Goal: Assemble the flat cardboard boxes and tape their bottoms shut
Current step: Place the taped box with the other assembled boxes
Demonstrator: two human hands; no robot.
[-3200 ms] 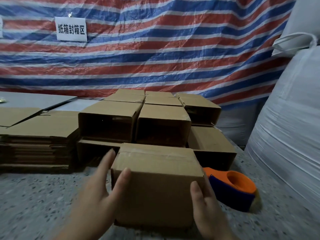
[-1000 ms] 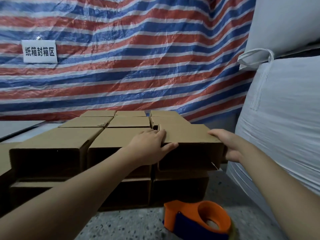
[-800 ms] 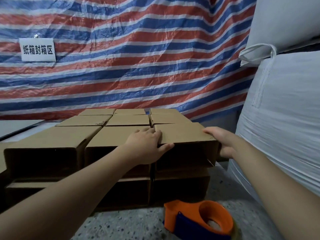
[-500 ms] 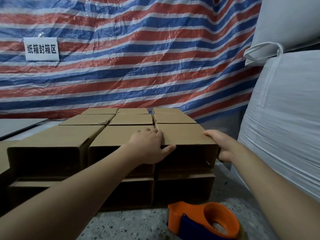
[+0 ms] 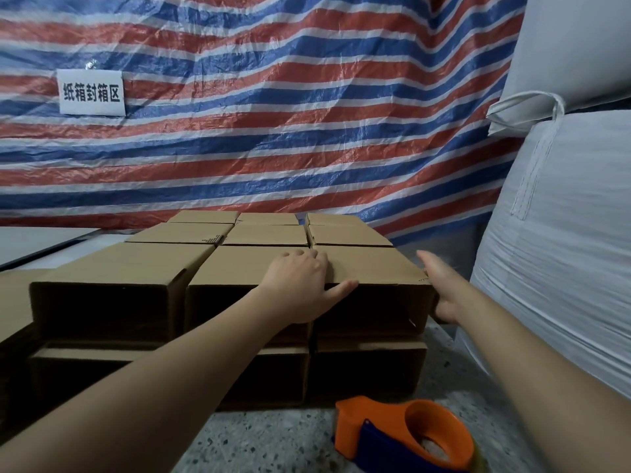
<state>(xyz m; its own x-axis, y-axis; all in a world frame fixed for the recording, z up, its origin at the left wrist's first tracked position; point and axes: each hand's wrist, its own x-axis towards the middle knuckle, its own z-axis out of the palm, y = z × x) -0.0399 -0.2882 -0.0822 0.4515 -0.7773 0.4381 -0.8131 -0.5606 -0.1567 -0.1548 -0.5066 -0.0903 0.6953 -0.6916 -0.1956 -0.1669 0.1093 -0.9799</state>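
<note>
Assembled box [image 5: 368,268] now seated on top tier, near-right corner of the stack. Left hand [image 5: 300,285] lies flat, fingers spread on its top edge; right hand [image 5: 440,288] open against its right side, no longer carrying. Tape dispenser [image 5: 403,438] idle, near. Next flat box due.

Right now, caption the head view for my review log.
Both hands, left hand and right hand, seat a cardboard box atop the stack; tape dispenser lies nearby.

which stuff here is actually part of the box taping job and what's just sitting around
Job: top-right box under left hand and right hand; stacked boxes; tape dispenser.
Lying about: striped tarp, white sign, white bulk bags.
</note>
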